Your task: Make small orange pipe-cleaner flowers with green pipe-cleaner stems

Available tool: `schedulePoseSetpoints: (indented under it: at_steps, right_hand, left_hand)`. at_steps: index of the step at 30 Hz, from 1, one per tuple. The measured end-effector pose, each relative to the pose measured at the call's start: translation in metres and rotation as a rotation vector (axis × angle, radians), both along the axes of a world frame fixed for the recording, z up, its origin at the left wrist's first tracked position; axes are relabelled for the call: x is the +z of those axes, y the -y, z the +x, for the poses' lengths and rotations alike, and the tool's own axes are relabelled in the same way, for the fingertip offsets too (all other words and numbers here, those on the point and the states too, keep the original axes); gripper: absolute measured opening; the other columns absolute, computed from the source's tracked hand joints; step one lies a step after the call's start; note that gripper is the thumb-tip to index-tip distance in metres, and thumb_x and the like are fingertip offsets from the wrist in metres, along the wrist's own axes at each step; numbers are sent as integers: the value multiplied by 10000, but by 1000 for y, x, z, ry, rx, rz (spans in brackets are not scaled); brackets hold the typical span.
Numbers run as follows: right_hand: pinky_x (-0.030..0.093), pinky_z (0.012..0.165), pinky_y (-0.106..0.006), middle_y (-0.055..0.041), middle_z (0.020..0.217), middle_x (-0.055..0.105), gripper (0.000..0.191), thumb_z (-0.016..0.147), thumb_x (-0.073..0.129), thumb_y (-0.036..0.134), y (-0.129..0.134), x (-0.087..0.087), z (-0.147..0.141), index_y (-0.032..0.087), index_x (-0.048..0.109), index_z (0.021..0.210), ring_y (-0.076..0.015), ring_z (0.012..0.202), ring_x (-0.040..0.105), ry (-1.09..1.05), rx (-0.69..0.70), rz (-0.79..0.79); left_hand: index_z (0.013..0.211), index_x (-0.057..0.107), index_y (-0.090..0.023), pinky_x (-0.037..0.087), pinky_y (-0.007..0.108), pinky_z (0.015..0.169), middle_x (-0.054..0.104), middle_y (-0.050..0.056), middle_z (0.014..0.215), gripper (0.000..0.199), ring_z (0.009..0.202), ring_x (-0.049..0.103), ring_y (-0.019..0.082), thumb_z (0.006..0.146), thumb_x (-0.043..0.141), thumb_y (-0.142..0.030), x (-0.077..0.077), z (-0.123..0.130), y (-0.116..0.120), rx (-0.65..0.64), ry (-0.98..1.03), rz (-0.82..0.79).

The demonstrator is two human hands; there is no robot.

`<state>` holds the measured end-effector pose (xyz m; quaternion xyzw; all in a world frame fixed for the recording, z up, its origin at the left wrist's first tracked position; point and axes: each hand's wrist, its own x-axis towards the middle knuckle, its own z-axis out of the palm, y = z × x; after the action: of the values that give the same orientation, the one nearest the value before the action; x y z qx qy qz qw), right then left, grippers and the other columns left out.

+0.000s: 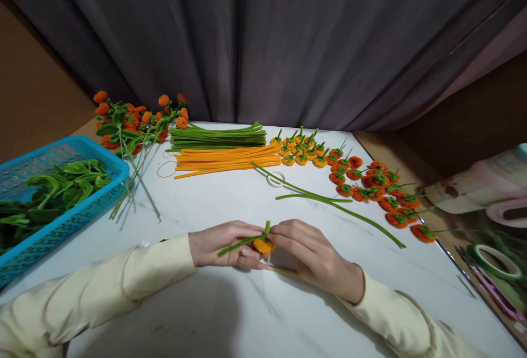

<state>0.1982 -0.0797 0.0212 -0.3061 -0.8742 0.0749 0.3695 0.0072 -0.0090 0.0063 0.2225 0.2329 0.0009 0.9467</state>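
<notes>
Between both hands is a small yellow-orange pipe cleaner flower (264,246). Green pipe cleaner ends (236,247) stick out from it, one to the left and one upward. My left hand (224,240) is closed on the flower from the left, thumb along its side. From the right, my right hand (313,253) pinches at the flower's green part, its fingertips partly hidden. A thin tan stick (282,272) shows below the right fingers; I cannot tell how it is held. Just beyond the hands lie loose green pipe cleaners (321,197) and a white ring (276,179).
A blue basket (123,168) with green leaves stands left. Behind it are orange flowers (132,122). Green pipe cleaners (218,137), orange pipe cleaners (226,158), yellow flower heads (302,155) and orange-red flower heads (374,179) line the back. Tape (496,262) and a cup (465,188) sit right.
</notes>
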Motion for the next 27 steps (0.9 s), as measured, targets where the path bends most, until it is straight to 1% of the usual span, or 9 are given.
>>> schedulePoseSetpoints:
  at_steps: [3,6,10,13,16,19,21,24,27]
  right_hand:
    - [510,697,-354,-159,933,623,246,883,528,252,-1,-2,1,88,520,1066,-215,832,559,-32,8,-69]
    - [508,680,-350,-156,902,621,200,912,468,248,-2,-3,1,90,532,1018,-209,815,554,-38,8,-74]
    - [515,697,-361,-169,898,632,247,920,453,263,-1,-1,1,51,547,1005,-219,813,559,90,-21,22]
    - [523,701,-358,-176,893,647,222,899,493,225,0,0,2,25,568,962,-229,814,578,216,-40,187]
    - [529,708,-362,-177,871,662,160,883,494,155,1,-1,3,29,593,874,-232,796,608,349,-29,392]
    - [529,682,-352,-162,856,670,135,861,515,140,2,-3,4,59,599,794,-231,778,627,462,-35,517]
    - [527,674,-345,-151,856,670,148,861,522,160,2,-5,5,82,596,760,-224,779,629,511,-51,554]
    - [521,684,-346,-150,846,667,172,872,507,165,2,-5,5,96,593,739,-214,777,627,519,-57,571]
    - [518,698,-354,-161,827,667,218,884,439,123,2,-4,6,84,597,740,-220,767,631,472,-49,573]
  left_hand:
    - [737,583,-66,530,241,704,485,-16,619,272,459,335,25,757,648,-329,1,1,1,-29,-47,42]
    - [708,557,-83,537,255,691,449,-41,569,315,428,288,16,733,668,-376,1,2,0,-56,-70,54]
    - [713,525,-115,542,253,638,415,-65,532,326,423,297,21,701,689,-397,3,3,0,-68,-111,108]
    - [731,511,-127,544,248,580,418,-73,533,330,411,260,17,714,666,-417,6,4,-1,-100,-100,179]
    - [765,491,-144,508,221,447,425,-73,532,342,388,258,24,782,571,-477,10,3,-2,-132,-144,410]
    - [791,472,-167,408,166,335,460,-68,565,334,347,364,37,824,498,-499,15,-1,-3,-100,-256,792]
    - [766,462,-172,367,147,320,487,-64,585,321,342,443,47,826,501,-485,20,-3,-3,-83,-299,948]
    - [746,471,-167,372,148,348,530,-54,563,308,344,483,55,831,508,-460,31,-6,0,-94,-289,915]
    - [765,497,-152,409,167,413,637,13,636,277,404,549,77,823,552,-418,40,-6,5,-72,-238,691]
